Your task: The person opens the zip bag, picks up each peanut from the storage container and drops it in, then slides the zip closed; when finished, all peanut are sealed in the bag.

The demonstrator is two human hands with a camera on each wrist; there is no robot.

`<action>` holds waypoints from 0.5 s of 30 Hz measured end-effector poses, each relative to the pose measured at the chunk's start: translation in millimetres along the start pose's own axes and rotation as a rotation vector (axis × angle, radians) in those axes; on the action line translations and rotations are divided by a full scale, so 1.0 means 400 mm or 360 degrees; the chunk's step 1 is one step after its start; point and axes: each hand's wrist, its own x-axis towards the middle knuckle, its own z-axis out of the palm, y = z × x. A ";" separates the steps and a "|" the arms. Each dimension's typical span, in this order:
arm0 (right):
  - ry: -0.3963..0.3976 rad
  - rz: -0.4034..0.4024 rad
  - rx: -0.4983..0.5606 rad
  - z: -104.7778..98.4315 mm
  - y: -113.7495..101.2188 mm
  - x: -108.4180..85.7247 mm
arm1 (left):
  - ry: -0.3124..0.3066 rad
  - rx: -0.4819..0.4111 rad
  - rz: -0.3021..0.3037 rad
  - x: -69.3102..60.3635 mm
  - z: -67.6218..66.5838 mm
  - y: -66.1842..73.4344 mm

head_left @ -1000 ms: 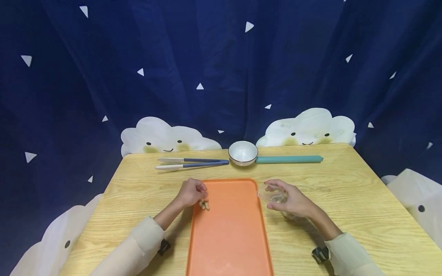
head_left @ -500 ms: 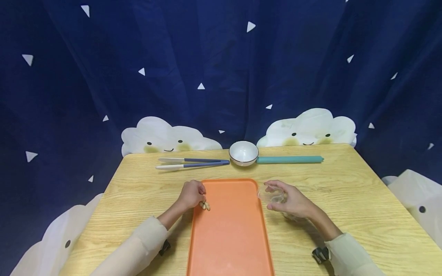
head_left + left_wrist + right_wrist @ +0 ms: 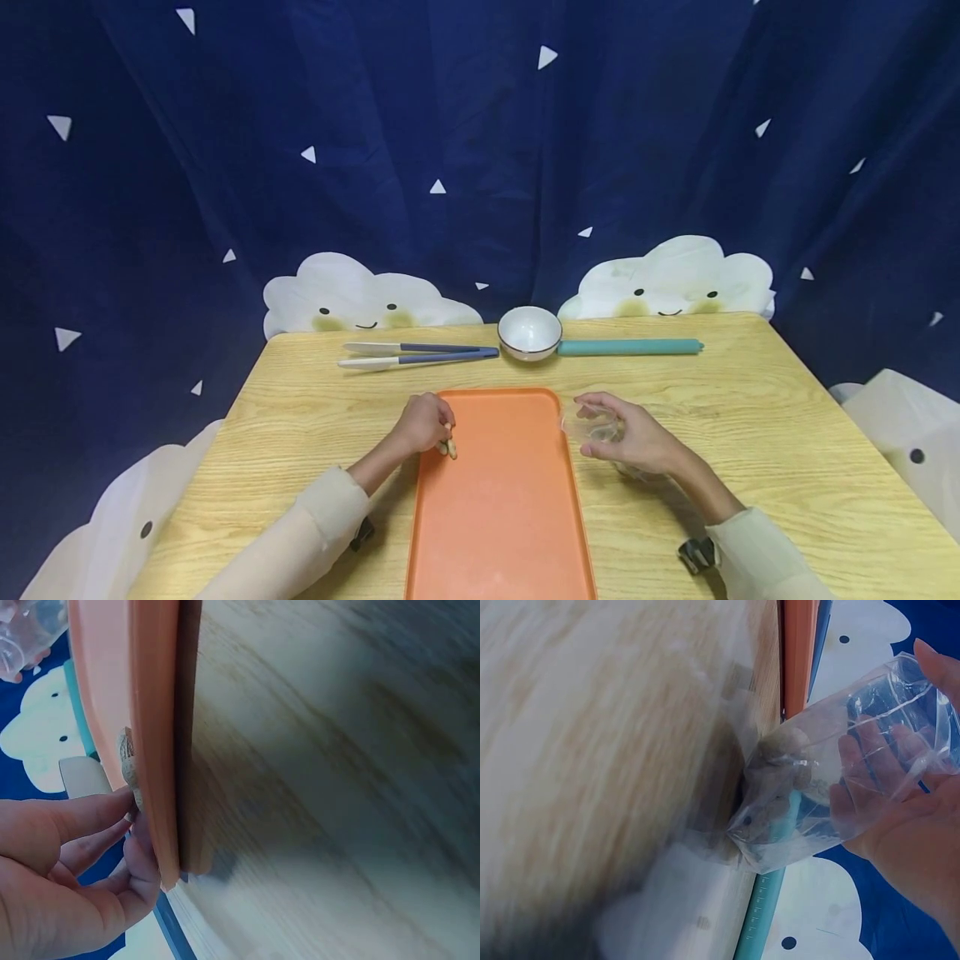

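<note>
My left hand point(image 3: 425, 422) is at the left rim of the orange tray point(image 3: 498, 508), pinching a peanut between thumb and fingertips. Other peanuts point(image 3: 451, 451) lie in the tray right beneath those fingertips. In the left wrist view, unshelled peanuts point(image 3: 127, 759) line the inner side of the rim, partly covered by the fingers. To the right of the tray, my right hand point(image 3: 645, 440) holds a clear plastic bag point(image 3: 598, 427), its mouth facing the tray. Brownish contents, probably peanuts, show blurred in the bag point(image 3: 810, 765) in the right wrist view.
Behind the tray stands a white bowl point(image 3: 528, 335) with a dark rim. Blue and white tongs point(image 3: 442, 356) lie left of it, a teal roll point(image 3: 630, 347) with ruler marks right of it. A dark blue curtain point(image 3: 480, 167) hangs past the wooden table's far edge.
The left hand has shifted slightly to the right and its fingers have closed on a peanut. The right hand and the bag stay nearly in place.
</note>
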 end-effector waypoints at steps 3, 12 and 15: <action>-0.0002 0.0000 0.0002 0.001 0.000 0.002 | 0.0012 -0.0041 0.0010 0.001 -0.006 -0.003; 0.0016 -0.0008 -0.0027 0.001 0.002 0.005 | 0.0110 -0.0250 0.0068 0.010 -0.024 0.028; 0.0016 -0.0009 -0.0017 0.001 0.001 0.005 | 0.0109 -0.0310 0.0087 0.013 -0.026 0.053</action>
